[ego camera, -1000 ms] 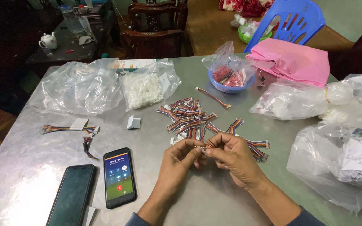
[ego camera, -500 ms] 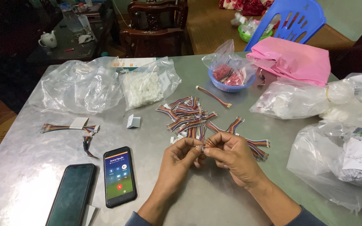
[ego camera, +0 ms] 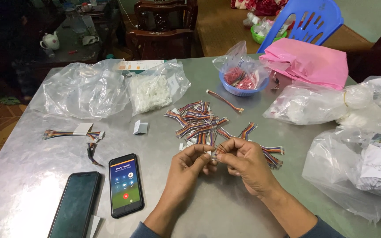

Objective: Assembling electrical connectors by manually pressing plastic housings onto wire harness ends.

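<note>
My left hand [ego camera: 189,164] and my right hand [ego camera: 243,162] meet over the grey metal table [ego camera: 31,176], fingertips pinched together on a short multicoloured ribbon cable with a small white connector [ego camera: 214,154]. Just beyond my hands lies a loose pile of the same striped ribbon cables [ego camera: 198,121], with a few more beside my right hand [ego camera: 272,155]. A single cable [ego camera: 225,101] lies apart further back.
Two phones lie at the front left, one lit [ego camera: 125,184] and one dark [ego camera: 75,207]. Clear plastic bags [ego camera: 84,88] hold white parts [ego camera: 151,91]. A blue bowl [ego camera: 242,83], pink bag [ego camera: 307,61], more bags at right [ego camera: 362,150] and a cable bundle [ego camera: 73,133] surround them.
My hands have stayed in place, fingers shifting slightly on the cable. Nothing else has moved.
</note>
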